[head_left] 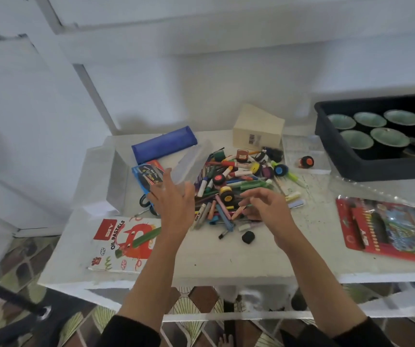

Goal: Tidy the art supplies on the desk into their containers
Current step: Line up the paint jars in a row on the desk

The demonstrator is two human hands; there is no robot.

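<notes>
Head view, left hand (173, 204), right hand (264, 207) at pile (239, 176), desk (226, 261) front edge open

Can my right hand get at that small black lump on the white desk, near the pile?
Probably yes. The small black lump lies uncovered on the bare white desk, just clear of the pile, close beside the right hand; nothing blocks it.

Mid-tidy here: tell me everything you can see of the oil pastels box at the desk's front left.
The oil pastels box is a flat white carton, cardboard by the look, lying face up and slightly skewed near the front left corner of the white desk. Its lid shows a red DIY label, the words OIL PASTELS, a red cartoon creature and a green crayon. It looks closed. The left forearm crosses over its right edge; contact is unclear.
</notes>
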